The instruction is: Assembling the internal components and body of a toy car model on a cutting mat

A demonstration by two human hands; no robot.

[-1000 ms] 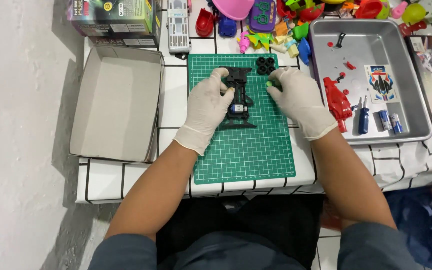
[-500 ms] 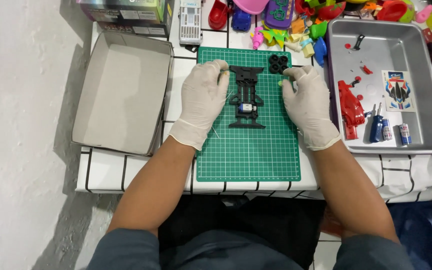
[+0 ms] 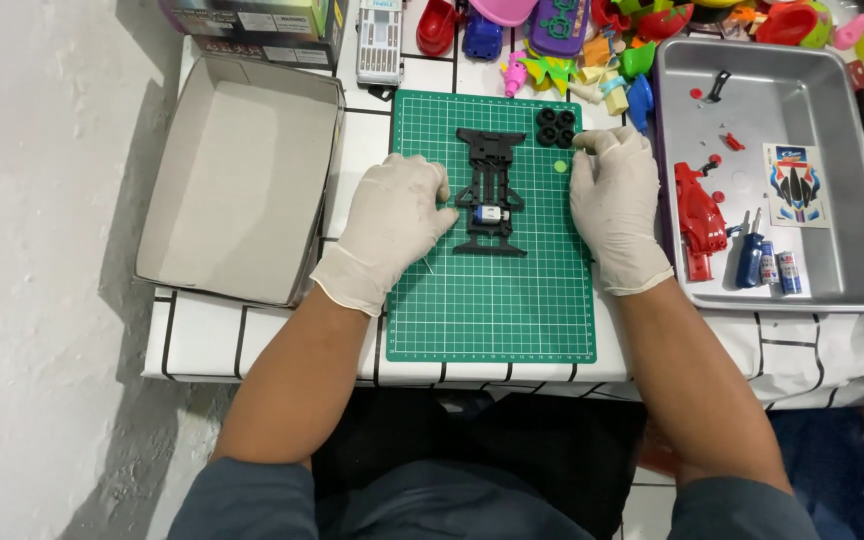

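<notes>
Head view: a black toy-car chassis (image 3: 491,193) lies flat along the middle of the green cutting mat (image 3: 492,300), a small motor seated in it. The gloved left hand (image 3: 392,225) rests flat, fingers spread, touching the chassis's left edge, apparently steadying it. The gloved right hand (image 3: 614,205) lies palm down at the mat's right edge, fingertips just beside four black wheels (image 3: 556,127). A metal tray (image 3: 852,290) keeps the spare parts together at the worktop's right edge.

White tiled table (image 3: 252,340), green cutting mat (image 3: 492,310), open grey box (image 3: 237,180), metal tray (image 3: 832,120), colourful toys (image 3: 592,40) along the far edge
</notes>
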